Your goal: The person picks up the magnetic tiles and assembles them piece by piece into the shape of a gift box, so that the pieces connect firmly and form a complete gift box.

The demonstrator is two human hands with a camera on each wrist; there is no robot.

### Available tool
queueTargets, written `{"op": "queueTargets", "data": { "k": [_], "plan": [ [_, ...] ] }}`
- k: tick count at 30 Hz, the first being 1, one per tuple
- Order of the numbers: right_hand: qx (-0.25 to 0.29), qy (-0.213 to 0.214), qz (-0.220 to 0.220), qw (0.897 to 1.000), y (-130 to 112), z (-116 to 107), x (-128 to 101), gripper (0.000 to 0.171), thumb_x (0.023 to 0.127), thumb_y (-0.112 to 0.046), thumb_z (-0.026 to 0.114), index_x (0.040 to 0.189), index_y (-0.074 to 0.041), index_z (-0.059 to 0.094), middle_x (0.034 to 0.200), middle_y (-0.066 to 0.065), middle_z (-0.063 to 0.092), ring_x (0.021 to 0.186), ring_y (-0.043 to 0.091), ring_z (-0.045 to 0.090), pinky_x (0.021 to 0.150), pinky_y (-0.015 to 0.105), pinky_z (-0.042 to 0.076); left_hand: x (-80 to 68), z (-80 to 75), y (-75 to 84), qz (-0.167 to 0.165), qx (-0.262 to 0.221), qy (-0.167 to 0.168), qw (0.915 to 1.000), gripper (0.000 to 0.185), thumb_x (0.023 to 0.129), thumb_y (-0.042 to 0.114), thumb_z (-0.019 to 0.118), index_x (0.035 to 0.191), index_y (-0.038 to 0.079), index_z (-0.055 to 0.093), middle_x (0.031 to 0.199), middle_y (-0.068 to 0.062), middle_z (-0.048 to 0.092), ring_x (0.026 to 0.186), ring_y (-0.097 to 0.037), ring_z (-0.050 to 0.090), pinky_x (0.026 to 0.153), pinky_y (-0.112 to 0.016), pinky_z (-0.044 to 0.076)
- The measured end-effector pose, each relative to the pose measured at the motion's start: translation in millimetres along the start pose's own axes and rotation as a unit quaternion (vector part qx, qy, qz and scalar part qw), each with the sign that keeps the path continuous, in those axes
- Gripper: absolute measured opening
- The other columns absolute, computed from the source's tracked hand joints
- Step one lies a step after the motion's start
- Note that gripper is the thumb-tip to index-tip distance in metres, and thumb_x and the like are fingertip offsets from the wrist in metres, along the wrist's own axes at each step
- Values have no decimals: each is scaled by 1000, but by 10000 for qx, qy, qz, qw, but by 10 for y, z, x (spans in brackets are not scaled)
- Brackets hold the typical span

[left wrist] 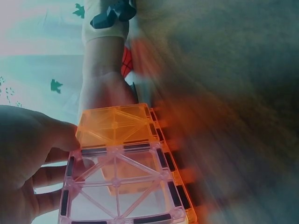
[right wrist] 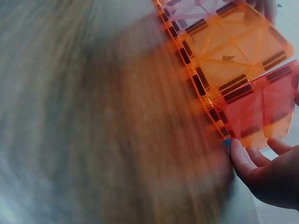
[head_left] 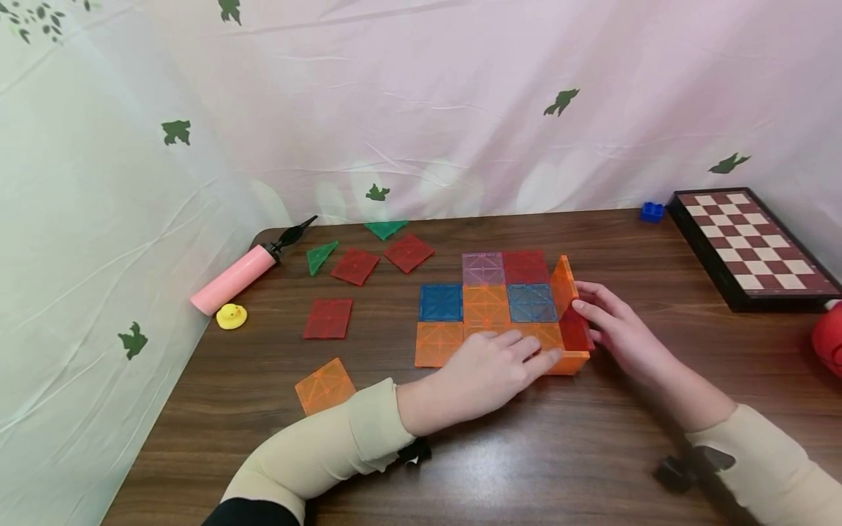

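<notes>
Magnetic tiles form a flat floor [head_left: 487, 303] in orange, blue, purple and red. At its right front corner stand an orange front tile [head_left: 571, 363], a red side tile [right wrist: 261, 107] and, farther back, an orange side tile [head_left: 563, 285]. A pale pink tile [left wrist: 117, 186] stands beside the orange front tile. My left hand [head_left: 487, 372] reaches over the front wall, one fingertip at the orange front tile's top edge and other fingers behind the pink tile. From outside the right wall, my right hand [head_left: 618, 329] pinches the orange side tile.
Loose red tiles [head_left: 327, 319], green triangles [head_left: 321, 257] and an orange tile [head_left: 325, 387] lie left. Beyond are a pink pump [head_left: 233, 281] and a yellow duck [head_left: 232, 316]. At the right are a chessboard [head_left: 756, 241], blue brick [head_left: 652, 212] and red object [head_left: 830, 340].
</notes>
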State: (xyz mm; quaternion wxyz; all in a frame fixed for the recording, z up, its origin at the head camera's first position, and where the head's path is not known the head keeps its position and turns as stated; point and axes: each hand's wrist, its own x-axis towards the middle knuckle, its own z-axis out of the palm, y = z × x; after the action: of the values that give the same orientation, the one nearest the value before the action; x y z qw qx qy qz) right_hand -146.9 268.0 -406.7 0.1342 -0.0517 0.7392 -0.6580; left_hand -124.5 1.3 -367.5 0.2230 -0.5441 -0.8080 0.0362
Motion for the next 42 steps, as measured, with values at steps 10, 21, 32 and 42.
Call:
{"op": "queueTargets", "data": {
  "k": [10, 21, 32, 42],
  "plan": [
    [21, -11, -17, 10000, 12, 18, 0, 48, 110, -32, 43, 153, -12, 33, 151, 18, 33, 116, 3, 56, 90, 25, 53, -31, 14, -13, -178, -363, 41, 9992, 37, 100, 25, 59, 136, 21, 67, 117, 4, 70, 105, -13, 66, 78, -29, 55],
    [415, -262, 73, 9988, 21, 20, -7, 60, 111, -32, 40, 162, -10, 18, 162, 23, 16, 126, 10, 49, 93, 24, 52, -508, -63, -428, -3410, -4194, 208, 8411, 37, 105, 22, 52, 137, 4, 58, 138, -10, 59, 127, -26, 54, 106, -45, 43],
    [824, -340, 179, 9959, 16, 3, -3, 58, 111, -32, 39, 163, -16, 19, 164, 20, 11, 129, 9, 47, 95, 24, 51, -811, 165, -651, -5320, -6516, 491, 5384, 41, 108, 21, 40, 140, -4, 43, 152, -22, 38, 147, -33, 29, 118, -56, 23],
    [885, -347, 138, 9954, 27, -7, 3, 56, 111, -31, 39, 163, -16, 22, 163, 18, 13, 129, 9, 47, 95, 24, 51, -799, 185, -715, -5456, -7199, 1497, 4021, 27, 103, 12, 43, 123, -6, 49, 144, -25, 40, 138, -41, 34, 115, -58, 24]
  ]
}}
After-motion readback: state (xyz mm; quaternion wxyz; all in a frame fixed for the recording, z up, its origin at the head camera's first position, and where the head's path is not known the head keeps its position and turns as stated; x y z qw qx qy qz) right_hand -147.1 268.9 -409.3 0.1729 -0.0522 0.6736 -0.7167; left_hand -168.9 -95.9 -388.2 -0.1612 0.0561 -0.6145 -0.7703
